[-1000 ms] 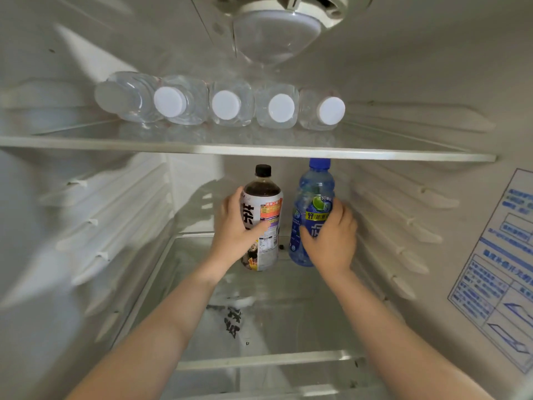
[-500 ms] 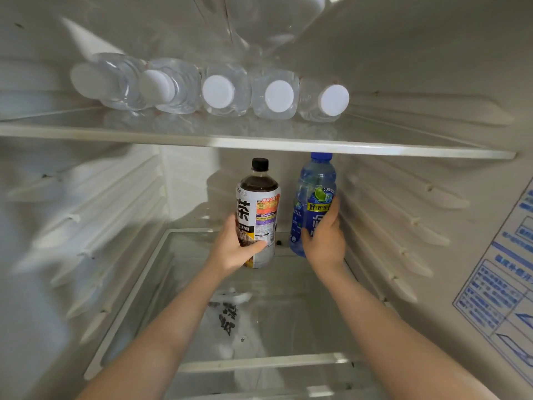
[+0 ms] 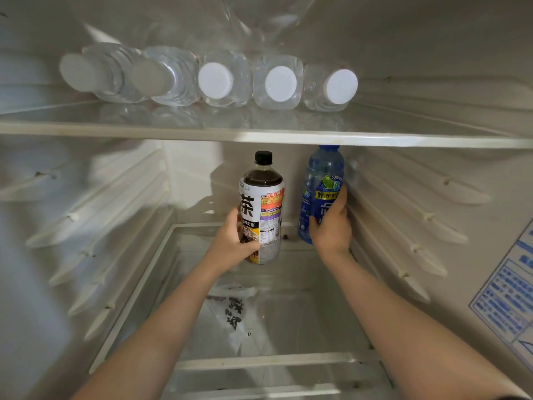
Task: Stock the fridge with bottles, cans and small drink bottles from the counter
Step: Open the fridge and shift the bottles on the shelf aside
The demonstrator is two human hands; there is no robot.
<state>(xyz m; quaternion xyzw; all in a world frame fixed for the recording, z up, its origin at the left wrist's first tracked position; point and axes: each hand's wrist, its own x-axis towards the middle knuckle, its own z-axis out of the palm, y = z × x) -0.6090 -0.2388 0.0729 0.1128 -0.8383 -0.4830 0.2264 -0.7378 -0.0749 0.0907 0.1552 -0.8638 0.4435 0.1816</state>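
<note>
**A:** Start at the upper left. What's stocked?

**B:** Five water bottles [image 3: 277, 85] lie on their sides on the upper shelf [image 3: 173, 133], white caps toward us. They are clear ribbed plastic and round, so a jarred shelf could set them rolling.

**A:** Centre of frame?

**B:** Left hand [image 3: 233, 241], fingers and thumb curled round the lower label of the tea bottle [image 3: 264, 203]. The bottle is upright, with a black cap, dark liquid and a glossy wrap. I cannot tell whether its base rests on the glass shelf [image 3: 302, 284].

**A:** Risk there?

**B:** It is smooth plastic on smooth glass. If released early, I judge it could tip or skid.

**A:** Right of it?

**B:** Blue bottle [image 3: 323, 168], just beside the tea, toward the back right. The right hand [image 3: 331, 226] wraps its label, fingers closed round it. The body is translucent and waisted. Its cap sits right at the upper shelf's rim. If lifted, it would likely knock the shelf and disturb the water.

**A:** Far right?

**B:** A printed sticker [image 3: 507, 307] on the wall.
</note>
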